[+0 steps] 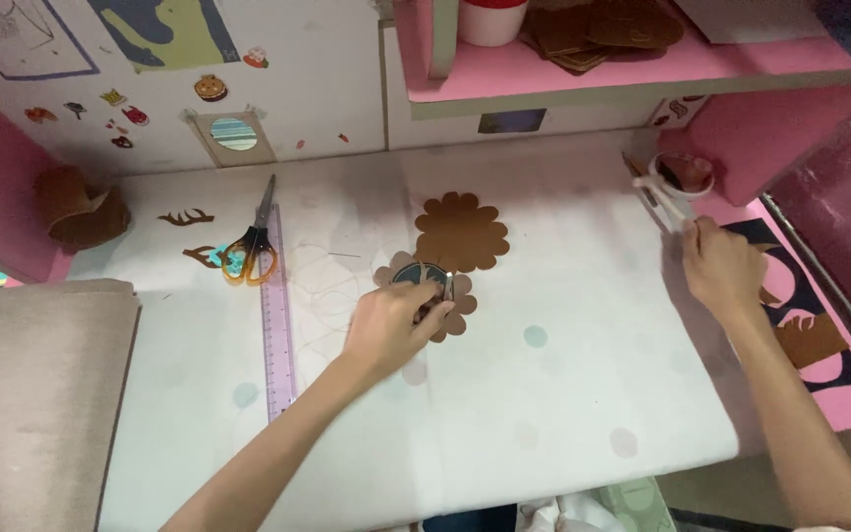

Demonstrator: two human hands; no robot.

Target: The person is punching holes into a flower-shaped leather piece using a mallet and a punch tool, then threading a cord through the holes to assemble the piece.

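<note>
Soft even indoor light; faint shadows beside scissors (250, 249); right of it, image blurs toward edge.

We work at a white table (563, 394) with faint pastel dots. On it, near the middle, lies a brown scalloped flower (461, 232); just below it a paler flower (450, 307) with a dark disc (420, 274) on top. To the left a lilac ruler (276, 325) runs lengthwise, with orange-handled scissors (252, 246) lying across its far end. Two brown antler cutouts (187, 217) lie beside the scissors. At the far right stands a small white cup (687, 174). A brown paper heap (79, 209) sits at the far left corner.
</note>
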